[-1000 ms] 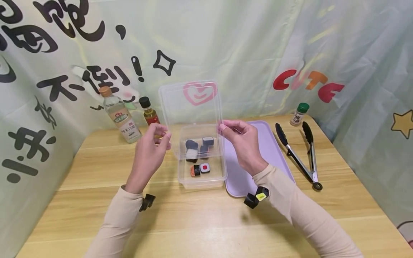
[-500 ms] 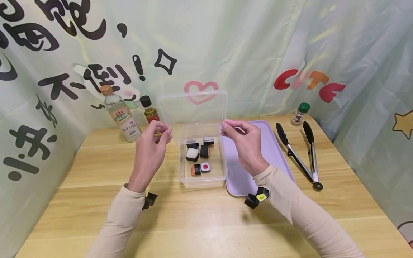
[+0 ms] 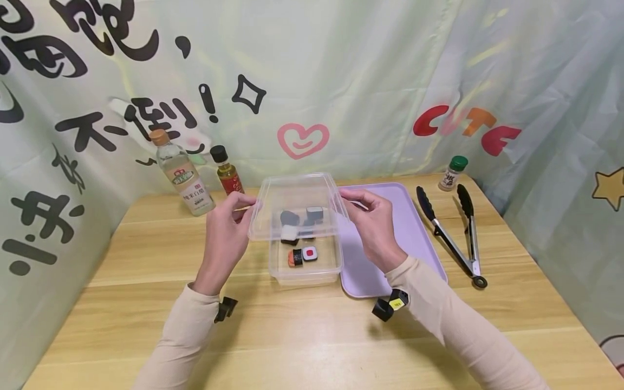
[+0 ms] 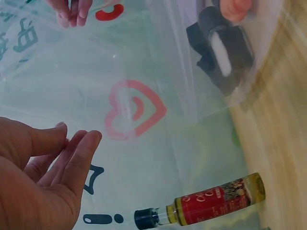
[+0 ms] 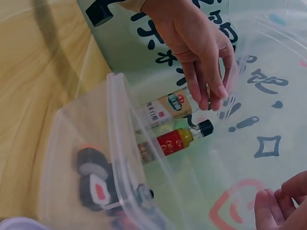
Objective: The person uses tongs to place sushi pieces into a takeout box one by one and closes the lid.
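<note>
In the head view a clear plastic lid (image 3: 299, 189) is held tilted over a clear plastic box (image 3: 306, 274). My left hand (image 3: 225, 238) pinches the lid's left edge; my right hand (image 3: 372, 227) pinches the right edge. Inside the box lie several sushi pieces, among them a white-topped one (image 3: 290, 234), an orange one (image 3: 294, 258) and a roll with a red centre (image 3: 310, 253). The farther pieces show through the lid. The left wrist view shows thumb and fingertips of my left hand (image 4: 53, 172) close together; my right hand (image 5: 280, 206) is partly cut off in its own wrist view.
A lilac tray (image 3: 404, 233) lies right of the box, with black-tipped tongs (image 3: 450, 244) beyond it. A green-capped shaker (image 3: 452, 173) stands at the back right. Behind my left hand stand a vinegar bottle (image 3: 185, 181) and a small oil bottle (image 3: 227, 172).
The lid has swung from nearly upright to a lower tilt, its far edge coming down over the box. Both hands keep their grip at its sides and have shifted only slightly.
</note>
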The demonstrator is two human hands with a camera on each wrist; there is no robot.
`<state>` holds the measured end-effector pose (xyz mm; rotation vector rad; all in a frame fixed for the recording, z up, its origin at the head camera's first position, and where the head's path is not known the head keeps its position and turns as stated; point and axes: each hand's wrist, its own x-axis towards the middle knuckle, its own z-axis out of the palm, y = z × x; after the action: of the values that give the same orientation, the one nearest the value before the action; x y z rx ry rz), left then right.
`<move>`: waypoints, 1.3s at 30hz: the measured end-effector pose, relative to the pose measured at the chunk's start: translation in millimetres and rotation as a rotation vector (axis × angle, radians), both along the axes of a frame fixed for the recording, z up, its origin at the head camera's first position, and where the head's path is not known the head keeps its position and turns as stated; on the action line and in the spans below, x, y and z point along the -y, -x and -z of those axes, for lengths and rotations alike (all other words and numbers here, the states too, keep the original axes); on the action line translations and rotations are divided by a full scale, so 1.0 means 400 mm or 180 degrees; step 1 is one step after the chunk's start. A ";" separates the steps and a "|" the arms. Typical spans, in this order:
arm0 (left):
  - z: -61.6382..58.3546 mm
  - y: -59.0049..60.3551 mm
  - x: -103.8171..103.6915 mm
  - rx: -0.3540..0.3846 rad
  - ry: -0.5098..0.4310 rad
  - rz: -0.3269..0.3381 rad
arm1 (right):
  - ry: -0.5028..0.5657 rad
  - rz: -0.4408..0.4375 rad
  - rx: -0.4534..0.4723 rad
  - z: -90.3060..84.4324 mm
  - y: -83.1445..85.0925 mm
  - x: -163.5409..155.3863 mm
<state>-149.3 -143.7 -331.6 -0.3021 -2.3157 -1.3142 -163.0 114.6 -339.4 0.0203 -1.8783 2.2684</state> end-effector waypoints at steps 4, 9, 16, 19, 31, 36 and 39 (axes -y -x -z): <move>0.009 -0.001 0.002 0.0086 -0.0039 0.0000 | -0.0009 -0.0077 0.0127 0.010 -0.002 -0.003; 0.020 -0.004 0.005 0.0309 -0.0013 -0.0014 | 0.0116 -0.0143 0.0318 0.024 -0.006 -0.006; 0.039 -0.007 0.009 0.0756 -0.0130 0.0135 | -0.0046 -0.0219 0.0471 0.051 -0.009 -0.007; 0.048 -0.010 0.009 0.0952 -0.0239 0.0257 | -0.0313 -0.0207 0.0542 0.064 -0.011 -0.008; 0.083 -0.022 0.007 0.1303 0.0227 0.0514 | -0.0717 -0.0172 0.0607 0.104 -0.014 -0.010; 0.099 -0.021 0.006 0.1313 0.0505 0.0520 | -0.0829 -0.0165 0.0684 0.117 -0.014 -0.009; 0.107 -0.020 0.005 0.1285 0.0675 0.0499 | -0.0886 -0.0166 0.0674 0.123 -0.013 -0.007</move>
<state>-141.3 -145.9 -374.3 -0.3145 -2.8308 -1.2990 -157.9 117.4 -388.4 -0.1374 -2.3152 2.0929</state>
